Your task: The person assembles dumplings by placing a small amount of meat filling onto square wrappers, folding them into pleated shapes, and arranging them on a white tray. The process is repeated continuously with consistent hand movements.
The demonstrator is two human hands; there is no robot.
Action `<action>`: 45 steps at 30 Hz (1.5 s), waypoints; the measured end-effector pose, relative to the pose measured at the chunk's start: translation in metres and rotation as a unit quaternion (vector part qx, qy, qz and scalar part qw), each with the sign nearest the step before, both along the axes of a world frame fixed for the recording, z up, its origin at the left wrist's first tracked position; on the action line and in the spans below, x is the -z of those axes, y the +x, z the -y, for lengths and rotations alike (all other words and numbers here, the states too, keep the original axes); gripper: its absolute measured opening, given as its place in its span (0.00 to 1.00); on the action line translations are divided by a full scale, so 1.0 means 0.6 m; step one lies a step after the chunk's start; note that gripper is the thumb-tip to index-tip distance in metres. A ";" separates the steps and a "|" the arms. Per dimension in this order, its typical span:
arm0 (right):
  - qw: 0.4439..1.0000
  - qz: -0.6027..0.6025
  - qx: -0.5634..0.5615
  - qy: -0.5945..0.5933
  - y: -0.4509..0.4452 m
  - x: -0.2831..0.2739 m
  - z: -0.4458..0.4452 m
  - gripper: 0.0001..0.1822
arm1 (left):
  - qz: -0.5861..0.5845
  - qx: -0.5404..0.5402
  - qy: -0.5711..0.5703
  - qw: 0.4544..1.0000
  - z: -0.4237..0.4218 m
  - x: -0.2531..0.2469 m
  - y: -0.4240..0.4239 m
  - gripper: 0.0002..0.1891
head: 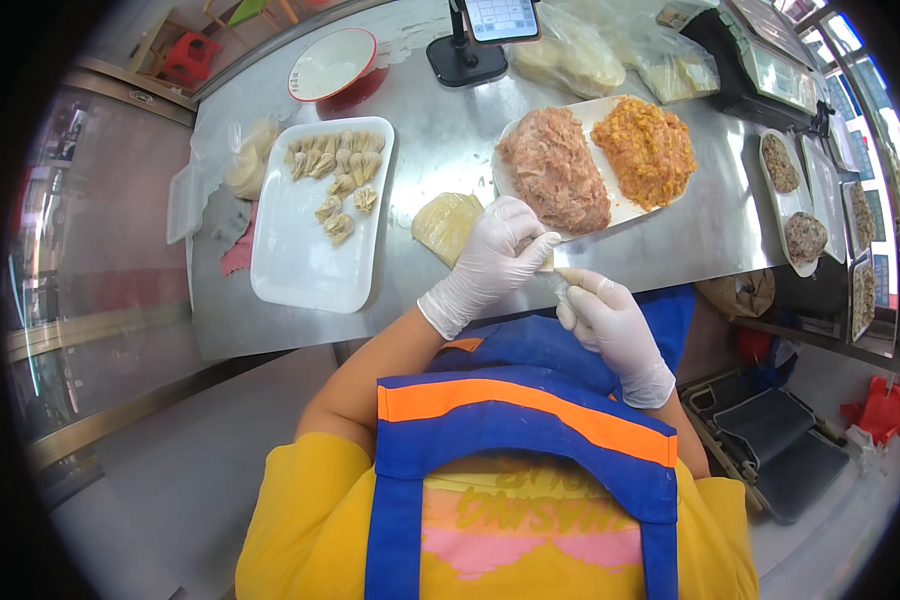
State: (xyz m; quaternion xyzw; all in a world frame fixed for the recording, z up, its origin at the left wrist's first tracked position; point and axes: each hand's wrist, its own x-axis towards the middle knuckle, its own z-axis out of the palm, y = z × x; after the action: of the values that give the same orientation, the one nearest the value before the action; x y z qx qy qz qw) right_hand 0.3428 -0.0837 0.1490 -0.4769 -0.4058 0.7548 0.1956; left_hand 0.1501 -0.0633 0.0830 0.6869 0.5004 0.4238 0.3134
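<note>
My left hand (495,238), in a white glove, has its fingers curled around a small dough wrapper (548,262), of which only a pale edge shows. Just to its right, my gloved right hand (613,330) grips a small greyish flat tool (553,283), its tip against the wrapper. A stack of yellowish square wrappers (444,225) lies on the table beside my left hand. Beyond both hands, a white platter (591,112) bears a mound of pink minced meat (555,171) and an orange mince mixed with corn (643,152). Several folded wontons (337,161) sit on a white tray (311,270) at the left.
The steel table (435,135) also carries a white red-rimmed bowl (333,66), a phone on a stand (465,61) and bagged wrappers (570,60). Further bagged wrappers (251,157) lie left of the tray. At right are a scale (780,71) and narrow filling trays (791,199).
</note>
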 end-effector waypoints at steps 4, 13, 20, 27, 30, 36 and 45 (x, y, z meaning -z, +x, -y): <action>0.998 -0.048 0.032 -0.030 -0.004 -0.011 0.003 0.20 | 0.308 -0.043 -0.173 0.935 0.007 -0.014 0.011 0.07; 0.999 -0.015 0.011 0.038 -0.043 0.001 0.006 0.20 | 0.604 -0.018 -0.292 0.742 0.015 -0.012 -0.002 0.06; 0.994 -0.009 -0.009 0.108 -0.050 0.051 0.002 0.19 | 0.574 -0.024 -0.345 0.742 -0.002 -0.038 -0.017 0.05; 0.956 0.120 -0.163 0.213 -0.014 0.061 -0.019 0.18 | 0.412 -0.229 -0.229 0.852 0.013 0.056 -0.206 0.06; 0.962 0.139 -0.138 0.192 0.005 0.074 -0.020 0.19 | 0.127 -0.374 -0.144 0.907 0.045 0.074 -0.273 0.09; 0.942 0.179 -0.150 0.241 0.022 0.068 -0.035 0.19 | -0.426 -0.376 0.034 0.822 0.078 0.065 -0.326 0.15; 0.936 0.191 -0.123 0.268 0.020 0.058 -0.030 0.17 | -0.260 -0.102 0.064 0.958 0.012 0.071 -0.139 0.10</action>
State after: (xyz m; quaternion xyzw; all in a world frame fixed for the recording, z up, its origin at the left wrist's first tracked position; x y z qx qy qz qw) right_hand 0.3547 -0.0658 0.1141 -0.4881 -0.6787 0.5305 0.1403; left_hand 0.0666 -0.0705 0.0403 0.7375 0.6036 0.2913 0.0829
